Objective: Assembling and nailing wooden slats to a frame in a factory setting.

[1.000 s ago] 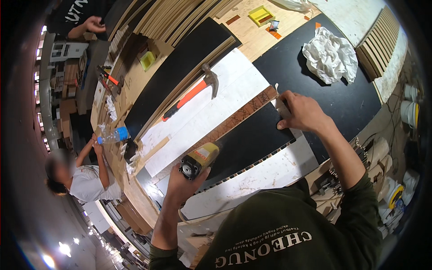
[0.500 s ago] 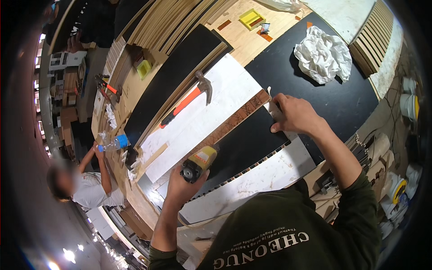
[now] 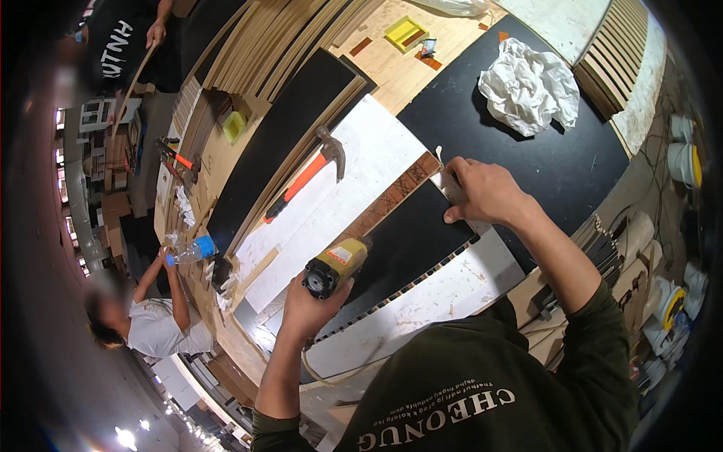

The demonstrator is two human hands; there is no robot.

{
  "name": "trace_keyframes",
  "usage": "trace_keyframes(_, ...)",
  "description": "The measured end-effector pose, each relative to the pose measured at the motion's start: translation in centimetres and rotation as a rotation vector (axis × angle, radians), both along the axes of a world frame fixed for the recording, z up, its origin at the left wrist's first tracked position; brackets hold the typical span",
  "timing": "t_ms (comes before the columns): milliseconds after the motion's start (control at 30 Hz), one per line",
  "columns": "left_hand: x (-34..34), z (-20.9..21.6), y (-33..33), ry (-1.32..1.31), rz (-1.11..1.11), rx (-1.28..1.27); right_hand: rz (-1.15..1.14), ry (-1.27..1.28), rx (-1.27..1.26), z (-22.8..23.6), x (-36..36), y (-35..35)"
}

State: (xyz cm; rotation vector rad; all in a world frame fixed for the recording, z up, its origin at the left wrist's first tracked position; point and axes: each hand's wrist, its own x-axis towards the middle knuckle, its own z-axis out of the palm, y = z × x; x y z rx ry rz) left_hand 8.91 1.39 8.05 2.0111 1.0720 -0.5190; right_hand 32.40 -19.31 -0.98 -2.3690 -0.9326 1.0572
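Note:
In my left hand (image 3: 307,309) is a yellow air nail gun (image 3: 343,258), closed in my grip. Its nose points away from me, over the seam between a black panel (image 3: 410,252) and a patterned brown strip (image 3: 390,197); whether the nose touches is hidden. At the panel's far right end, my right hand (image 3: 488,194) has its thumb on top and its fingers curled over the end edge. A white board (image 3: 369,143) adjoins the brown strip. On it lies a claw hammer (image 3: 303,179) with an orange and black handle.
Crumpled white material (image 3: 529,87) rests on a black sheet (image 3: 452,98) at the right. Curved wooden strips (image 3: 260,49) are stacked at the far left, near a yellow tray (image 3: 404,34). A co-worker at the left holds a plastic bottle (image 3: 197,249); another person (image 3: 124,49) stands beyond.
The nail gun has shifted slightly up and right along the seam in my left hand. My right hand stays at the panel's end. A second person has come further into view at the upper left.

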Motion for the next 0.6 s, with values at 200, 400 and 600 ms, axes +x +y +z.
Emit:
trace_keyframes(200, -0.2, 0.0, -0.1, 0.033, -0.057, 0.093, 0.016, -0.005, -0.013, 0.0, 0.2, 0.0)
trace_keyframes(400, 1.1, 0.6, -0.7, -0.03, -0.134, 0.076, 0.028, -0.015, -0.026, -0.1, 0.0, -0.1)
trace_keyframes(600, 3.0, 0.8, -1.1, 0.053, -0.147, 0.05, 0.035, -0.046, 0.052, -1.0, -0.1, -0.4)
